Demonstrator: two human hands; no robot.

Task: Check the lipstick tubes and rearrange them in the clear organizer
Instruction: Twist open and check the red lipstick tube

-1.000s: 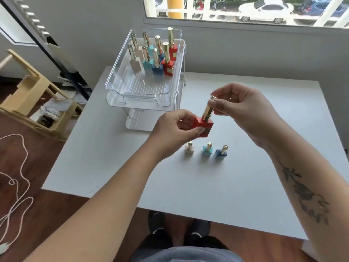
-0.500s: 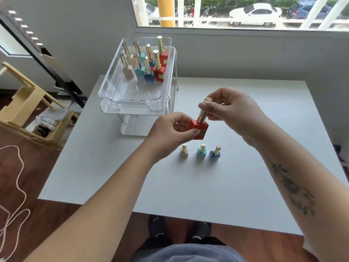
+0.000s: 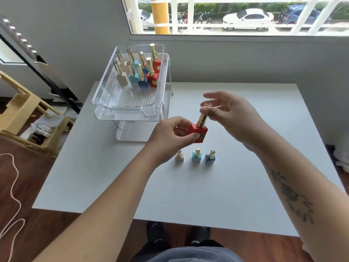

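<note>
My left hand (image 3: 171,135) pinches the red base of a red lipstick tube (image 3: 198,131) held above the white table (image 3: 113,176). Its gold cap points up, and my right hand (image 3: 232,118) grips that cap top with thumb and forefinger, other fingers spread. On the table below stand a beige tube (image 3: 179,156), a light blue tube (image 3: 196,156) and a dark blue tube (image 3: 210,157) in a row. The clear organizer (image 3: 124,106) at the back left holds several upright tubes (image 3: 140,72) in its far end.
A wooden rack (image 3: 28,118) with small items stands on the floor at left, beside a white cord (image 3: 14,178). A window (image 3: 236,14) runs along the far wall. My feet show under the table's near edge.
The fingers of my right hand have spread, leaving only thumb and forefinger on the gold cap. The red tube stays in my left hand at about the same place.
</note>
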